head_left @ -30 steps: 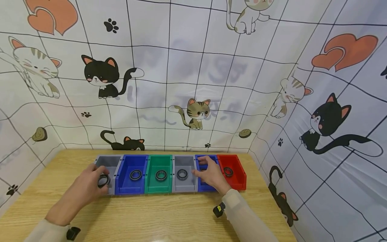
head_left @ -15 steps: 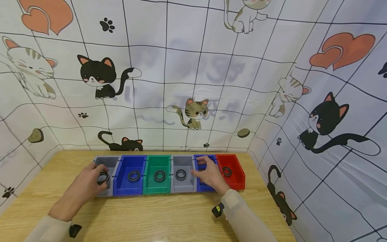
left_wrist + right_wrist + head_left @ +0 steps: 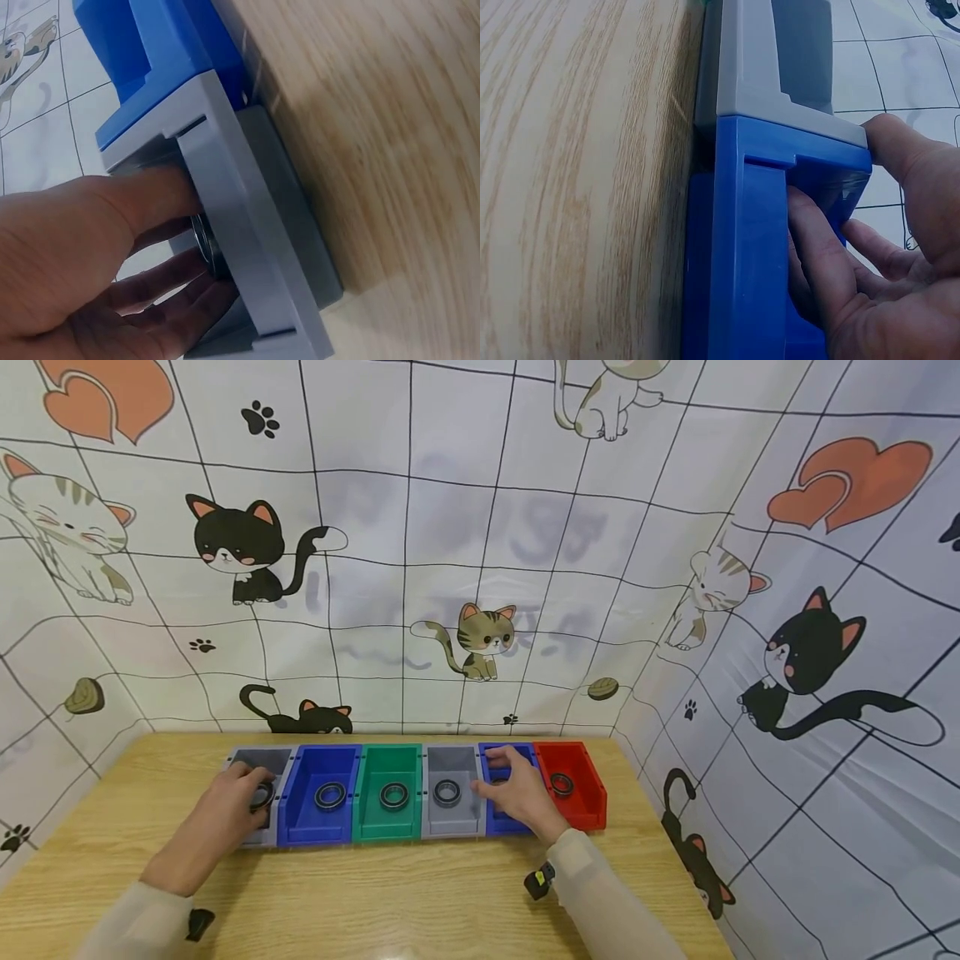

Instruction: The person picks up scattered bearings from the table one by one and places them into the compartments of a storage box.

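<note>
My left hand [image 3: 228, 797] reaches into the leftmost grey bin [image 3: 258, 839] and holds a ball bearing [image 3: 262, 796] between thumb and fingers. The left wrist view shows the bearing's edge [image 3: 208, 244] behind the bin's front lip, partly covered by the hand. My right hand [image 3: 521, 789] is at the right-hand blue bin [image 3: 754, 247], with fingers spread inside and the thumb at the wall shared with the neighbouring grey bin [image 3: 453, 827]. Another bearing [image 3: 499, 782] lies mostly hidden beneath it; I see no grip on it.
Bearings also lie in the left blue bin [image 3: 318, 835], the green bin [image 3: 387, 832], the right grey bin and the red bin [image 3: 588, 814]. The bins form one joined row on the wooden table [image 3: 375, 902]. A cat-print sheet [image 3: 360, 527] hangs behind and beside it.
My left hand, with the bearing, has moved slightly right and deeper into the leftmost grey bin. The right hand stays at the blue bin. The head view has shifted a little.
</note>
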`<state>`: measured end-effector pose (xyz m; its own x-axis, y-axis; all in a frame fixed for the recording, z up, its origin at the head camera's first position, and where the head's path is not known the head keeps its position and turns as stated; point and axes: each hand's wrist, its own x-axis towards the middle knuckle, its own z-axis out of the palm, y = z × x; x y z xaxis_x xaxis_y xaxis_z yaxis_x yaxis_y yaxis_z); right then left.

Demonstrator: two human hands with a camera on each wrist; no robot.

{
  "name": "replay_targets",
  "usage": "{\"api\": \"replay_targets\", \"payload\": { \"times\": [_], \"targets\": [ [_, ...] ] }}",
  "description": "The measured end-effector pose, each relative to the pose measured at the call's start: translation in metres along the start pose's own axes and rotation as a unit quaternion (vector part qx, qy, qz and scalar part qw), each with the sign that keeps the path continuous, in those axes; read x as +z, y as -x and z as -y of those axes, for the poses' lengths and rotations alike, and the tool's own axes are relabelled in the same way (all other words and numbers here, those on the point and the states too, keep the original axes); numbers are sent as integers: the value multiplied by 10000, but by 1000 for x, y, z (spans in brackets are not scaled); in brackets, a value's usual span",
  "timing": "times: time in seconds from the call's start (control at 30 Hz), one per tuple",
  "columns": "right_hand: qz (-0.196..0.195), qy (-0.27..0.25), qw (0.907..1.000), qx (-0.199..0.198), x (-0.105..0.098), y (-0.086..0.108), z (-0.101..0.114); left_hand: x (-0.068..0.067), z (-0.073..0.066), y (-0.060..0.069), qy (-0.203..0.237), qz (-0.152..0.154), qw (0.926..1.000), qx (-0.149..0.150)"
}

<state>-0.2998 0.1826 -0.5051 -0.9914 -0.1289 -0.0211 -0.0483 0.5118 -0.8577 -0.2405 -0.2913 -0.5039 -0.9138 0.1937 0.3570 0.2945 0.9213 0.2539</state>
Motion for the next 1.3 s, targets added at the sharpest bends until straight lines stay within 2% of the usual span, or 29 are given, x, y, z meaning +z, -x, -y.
{"api": "replay_targets", "payload": {
  "times": [0.23, 0.43, 0.8, 0.9, 1.1, 1.3],
  "targets": [
    [-19, 14, 10000, -36, 0, 0, 1, 8, 4, -4, -166, 68, 9998, 91],
    [-46, -6, 10000, -51, -1, 0, 0, 11, 4, -6, -213, 309, 9993, -49],
    [-14, -104, 9999, -15, 1, 2, 0, 11, 3, -6, -212, 503, 9982, -256],
    [4, -131, 9999, -26, 1, 1, 1, 10, 4, -5, -207, 467, 9984, -250],
    [3, -184, 9998, -92, 0, 1, 2, 4, 3, 3, -182, 128, 9997, -33],
    [19, -104, 9999, -96, -1, 4, 1, -7, -8, 15, -131, 18, 9999, -39]
  ]
}}
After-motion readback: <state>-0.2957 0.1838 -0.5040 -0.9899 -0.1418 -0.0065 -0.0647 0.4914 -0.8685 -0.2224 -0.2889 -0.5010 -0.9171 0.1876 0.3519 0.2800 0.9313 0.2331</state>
